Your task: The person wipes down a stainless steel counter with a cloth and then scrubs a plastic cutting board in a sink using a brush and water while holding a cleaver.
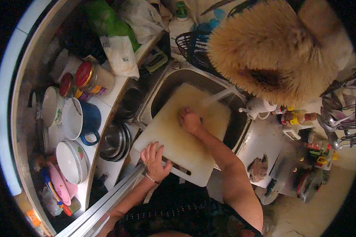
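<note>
A white plastic cutting board point(166, 130) with a yellow-brown stain over its middle lies tilted across the stainless steel sink point(153, 102). My left hand point(153, 160) holds the board's near edge beside the handle slot, fingers spread on its face. On the stained middle rests my right hand point(191, 121), curled and blurred. Something small and dark shows at its side, but what the fingers hold is hidden. A stream of water point(222, 95) falls onto the board's far right part. The tap itself is hidden behind a tan, shaggy fur-like item point(273, 53).
Left shelving holds a blue enamel mug point(90, 118), red-lidded jars point(99, 80), bowls point(72, 161) and metal basins point(112, 142). A black wire basket point(192, 44) stands behind the sink. At right are a sauce bottle point(296, 118), a crumpled brown cloth-like thing point(258, 168) and hanging ladles point(332, 118).
</note>
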The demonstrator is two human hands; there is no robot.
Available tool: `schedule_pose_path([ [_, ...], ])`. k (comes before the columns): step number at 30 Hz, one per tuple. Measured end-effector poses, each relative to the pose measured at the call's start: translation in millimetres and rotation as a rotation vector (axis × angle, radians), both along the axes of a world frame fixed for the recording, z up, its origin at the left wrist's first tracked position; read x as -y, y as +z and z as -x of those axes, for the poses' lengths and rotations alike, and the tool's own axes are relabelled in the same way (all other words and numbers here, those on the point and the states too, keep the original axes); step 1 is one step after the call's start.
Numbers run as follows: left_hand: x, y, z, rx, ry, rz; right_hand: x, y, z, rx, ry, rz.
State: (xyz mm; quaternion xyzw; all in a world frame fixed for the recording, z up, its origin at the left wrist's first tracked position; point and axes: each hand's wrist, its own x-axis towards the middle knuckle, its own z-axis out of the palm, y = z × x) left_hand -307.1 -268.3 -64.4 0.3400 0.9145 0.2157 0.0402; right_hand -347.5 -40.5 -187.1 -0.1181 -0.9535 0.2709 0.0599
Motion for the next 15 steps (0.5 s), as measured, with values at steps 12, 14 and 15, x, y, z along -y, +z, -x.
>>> schedule_pose_path([
  [12,6.5,-3.9,-1.6,0.035,0.006,-0.106,-143.9,12.9,-75.8,-0.635,-1.146,1.584],
  [14,4.7,3.9,1.7,0.092,0.006,-0.118,-153.8,19.0,-75.4,-0.624,-0.993,1.742],
  [15,4.8,2.5,2.6,0.071,0.024,-0.171,-158.3,21.7,-78.6,-0.701,-0.799,1.841],
])
